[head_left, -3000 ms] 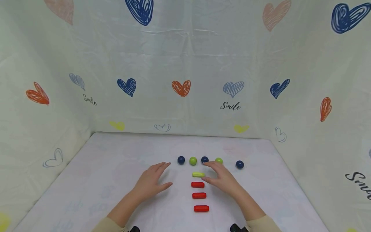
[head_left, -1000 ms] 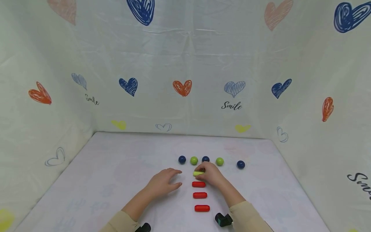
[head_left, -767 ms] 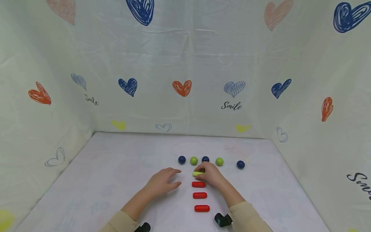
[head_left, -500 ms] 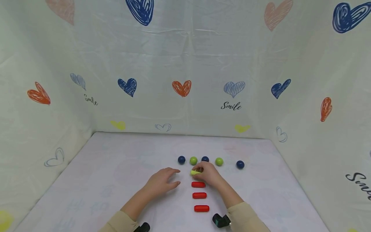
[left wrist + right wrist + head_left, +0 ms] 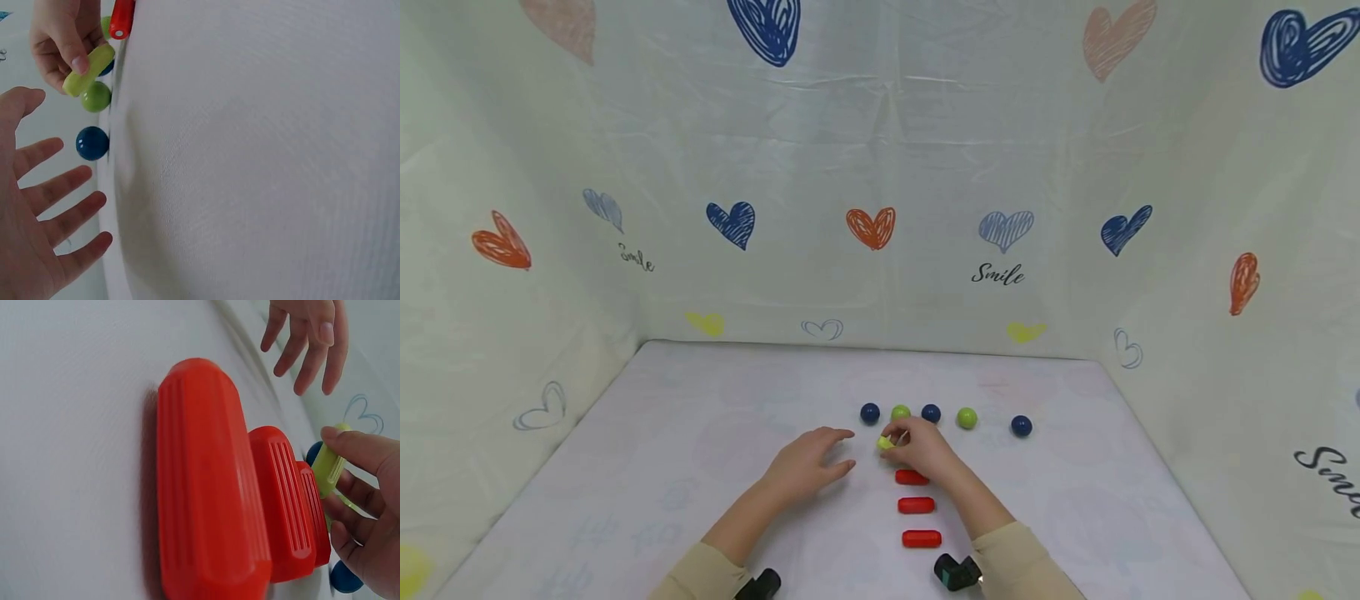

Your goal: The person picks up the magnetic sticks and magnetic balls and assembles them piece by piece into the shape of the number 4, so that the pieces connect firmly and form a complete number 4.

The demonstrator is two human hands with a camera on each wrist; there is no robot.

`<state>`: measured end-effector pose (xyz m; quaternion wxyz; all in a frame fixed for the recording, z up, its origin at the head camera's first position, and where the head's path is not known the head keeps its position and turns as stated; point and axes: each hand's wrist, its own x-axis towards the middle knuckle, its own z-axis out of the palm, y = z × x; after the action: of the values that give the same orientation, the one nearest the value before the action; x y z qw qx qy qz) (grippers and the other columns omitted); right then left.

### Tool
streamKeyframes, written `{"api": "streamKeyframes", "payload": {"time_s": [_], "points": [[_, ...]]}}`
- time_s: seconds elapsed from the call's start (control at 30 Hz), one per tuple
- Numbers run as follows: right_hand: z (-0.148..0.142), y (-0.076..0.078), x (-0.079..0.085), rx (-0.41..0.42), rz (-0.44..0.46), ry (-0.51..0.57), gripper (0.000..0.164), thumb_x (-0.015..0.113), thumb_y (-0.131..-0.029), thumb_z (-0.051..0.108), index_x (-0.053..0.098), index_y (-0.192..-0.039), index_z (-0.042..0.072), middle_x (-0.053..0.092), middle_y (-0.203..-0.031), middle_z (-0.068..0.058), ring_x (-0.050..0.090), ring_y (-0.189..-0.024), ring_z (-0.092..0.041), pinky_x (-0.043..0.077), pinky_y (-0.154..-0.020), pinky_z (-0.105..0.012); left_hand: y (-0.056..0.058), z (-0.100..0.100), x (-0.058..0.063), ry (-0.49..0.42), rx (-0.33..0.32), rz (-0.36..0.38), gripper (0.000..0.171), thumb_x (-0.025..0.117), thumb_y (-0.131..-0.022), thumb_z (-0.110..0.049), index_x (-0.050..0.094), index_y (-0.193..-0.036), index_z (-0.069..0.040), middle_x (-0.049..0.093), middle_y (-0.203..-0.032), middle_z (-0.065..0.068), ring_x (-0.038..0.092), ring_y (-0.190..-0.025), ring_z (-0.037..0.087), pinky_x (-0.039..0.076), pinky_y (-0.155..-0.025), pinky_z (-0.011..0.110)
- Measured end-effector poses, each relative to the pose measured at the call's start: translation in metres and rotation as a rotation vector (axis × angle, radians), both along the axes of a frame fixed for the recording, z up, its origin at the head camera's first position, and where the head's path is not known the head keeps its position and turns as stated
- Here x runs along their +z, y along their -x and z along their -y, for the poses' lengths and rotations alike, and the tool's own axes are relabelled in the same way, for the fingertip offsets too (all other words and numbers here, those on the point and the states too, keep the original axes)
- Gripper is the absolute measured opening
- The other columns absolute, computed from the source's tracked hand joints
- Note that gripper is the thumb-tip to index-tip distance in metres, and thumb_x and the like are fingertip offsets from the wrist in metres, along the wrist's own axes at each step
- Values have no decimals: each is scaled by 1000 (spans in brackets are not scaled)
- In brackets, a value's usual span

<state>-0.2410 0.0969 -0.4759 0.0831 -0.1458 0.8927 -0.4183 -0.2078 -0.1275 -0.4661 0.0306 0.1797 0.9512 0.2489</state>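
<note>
My right hand (image 5: 921, 450) pinches a short yellow-green ridged rod (image 5: 329, 464) between thumb and fingers, over the table in front of the ball row. In the left wrist view the rod (image 5: 89, 70) shows clear of the tabletop, tilted. My left hand (image 5: 805, 462) is to its left with fingers spread and nothing in them. Three red ridged rods, the nearest one (image 5: 922, 539) closest to me, lie one behind another. The farthest red rod (image 5: 910, 477) is partly covered by my right hand.
Behind the hands stands a row of balls: a dark blue ball (image 5: 869, 414), a green ball (image 5: 900, 412), another blue ball (image 5: 931, 413), a green ball (image 5: 967, 417) and, set apart at right, a blue ball (image 5: 1021, 426). A heart-printed curtain (image 5: 925, 167) encloses the white table (image 5: 625, 467).
My right hand has come in, pinched the yellow-green rod, lifted it from the head of the red rods and carried it left. The left hand moved in slightly, then back left.
</note>
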Motion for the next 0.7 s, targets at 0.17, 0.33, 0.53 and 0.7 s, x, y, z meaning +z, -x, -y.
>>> {"api": "streamKeyframes", "payload": {"time_s": [0.17, 0.33, 0.53, 0.7], "points": [[7, 0, 1, 4, -10, 30, 25, 81, -80, 13, 69, -102, 11, 58, -83, 4, 55, -79, -16, 49, -65, -25, 2, 6, 0, -5, 9, -21, 46, 66, -90, -36, 60, -130, -14, 59, -129, 7, 53, -123, 29, 41, -100, 48], [14, -2, 3, 6, -6, 71, 26, 81, -80, 12, 69, -103, 11, 59, -84, 3, 56, -79, -16, 49, -66, -25, 3, 12, -3, -16, 13, -47, 47, 68, -90, -34, 60, -130, -13, 60, -129, 8, 53, -122, 29, 42, -100, 48], [23, -5, 4, 12, 13, 138, 26, 80, -80, 11, 68, -103, 9, 59, -85, 1, 57, -78, -15, 50, -64, -25, 3, 16, -5, -19, 23, -57, 48, 69, -89, -32, 59, -131, -11, 60, -129, 9, 53, -122, 29, 42, -99, 47], [30, -5, 3, 5, 41, 170, 27, 80, -81, 11, 66, -104, 9, 59, -85, 0, 57, -77, -16, 50, -62, -26, 1, 19, -4, -19, 44, -46, 49, 70, -89, -32, 59, -132, -11, 59, -130, 9, 53, -122, 30, 42, -99, 48]]}}
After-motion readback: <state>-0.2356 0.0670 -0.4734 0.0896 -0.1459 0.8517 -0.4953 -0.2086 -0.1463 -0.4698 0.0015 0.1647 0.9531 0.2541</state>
